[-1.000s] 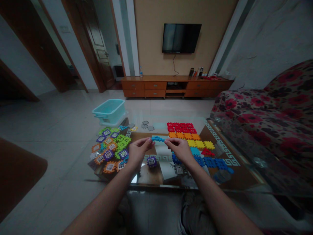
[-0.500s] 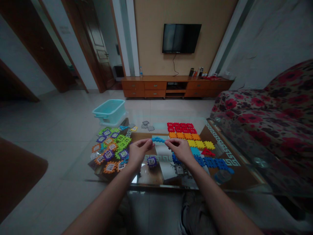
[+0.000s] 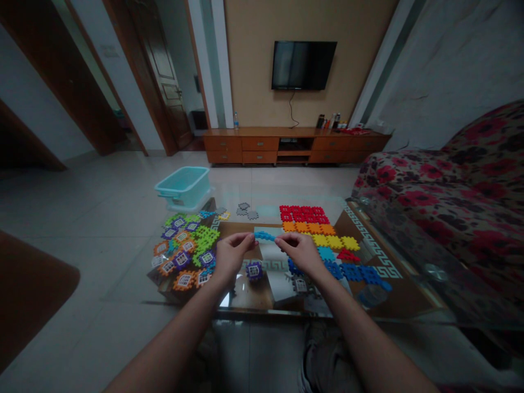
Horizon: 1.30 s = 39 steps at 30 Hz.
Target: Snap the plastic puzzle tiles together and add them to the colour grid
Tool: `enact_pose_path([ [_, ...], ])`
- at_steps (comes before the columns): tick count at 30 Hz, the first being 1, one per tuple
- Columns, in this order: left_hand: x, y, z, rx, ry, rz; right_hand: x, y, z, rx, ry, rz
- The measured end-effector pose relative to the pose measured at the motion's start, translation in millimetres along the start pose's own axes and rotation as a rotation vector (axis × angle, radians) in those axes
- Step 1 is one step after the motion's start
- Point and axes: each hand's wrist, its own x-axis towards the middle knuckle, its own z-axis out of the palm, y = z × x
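Note:
A light blue toothed building tile (image 3: 265, 236) is held up nearly edge-on over the glass table (image 3: 135, 284). My left hand (image 3: 234, 252) pinches its left end, and my right hand (image 3: 301, 252) pinches its right end. Below, between my forearms, lies a purple tile with a white window (image 3: 254, 270). A grey window tile (image 3: 301, 284) sits partly behind my right wrist. Joined dark blue tiles (image 3: 356, 272) run to the right of that wrist. A light blue tile (image 3: 326, 253) and a red piece (image 3: 348, 255) lie just above them.
Rows of red tiles (image 3: 303, 213), orange tiles (image 3: 307, 227) and yellow tiles (image 3: 335, 241) lie at the right. A mixed heap with green tiles (image 3: 207, 236) covers the left. Several grey tiles (image 3: 244, 207), a plastic bottle (image 3: 373, 295) and a turquoise bin (image 3: 184, 188) are also around.
The light blue tile tilts slightly between my fingers, its right end a little lower. Both hands stay almost in place.

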Motion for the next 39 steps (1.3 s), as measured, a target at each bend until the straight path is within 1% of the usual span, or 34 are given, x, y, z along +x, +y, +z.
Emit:
enact_pose_path([
  [3,1,3,-2,0.115,-0.004,0.071,-1,1,1,-0.099,-0.031,-0.028],
  [5,0,5,-4,0.254,-0.016,0.160,-2,0,0,-0.185,-0.004,-0.055],
  [8,-3,8,-7,0.481,-0.037,0.334,-4,-3,-2,-0.296,0.036,-0.164],
  [10,-6,11,-8,0.594,-0.064,0.449,-6,-6,-3,-0.328,0.014,-0.251],
  [13,-10,13,-7,0.653,-0.127,0.560,-9,-10,-1,-0.324,-0.034,-0.327],
  [17,-14,14,-4,0.605,-0.207,0.571,-10,-11,2,-0.337,-0.056,-0.361],
  [22,-14,11,-3,0.654,-0.255,0.607,-9,-6,2,-0.329,-0.069,-0.373],
  [27,-15,7,-3,0.644,-0.270,0.626,-10,-4,3,-0.322,-0.069,-0.390],
  [33,-17,9,-1,0.700,-0.284,0.673,-10,-6,2,-0.345,-0.082,-0.402],
  [39,-17,10,0,0.671,-0.283,0.638,-9,-4,2,-0.357,-0.097,-0.409],
])
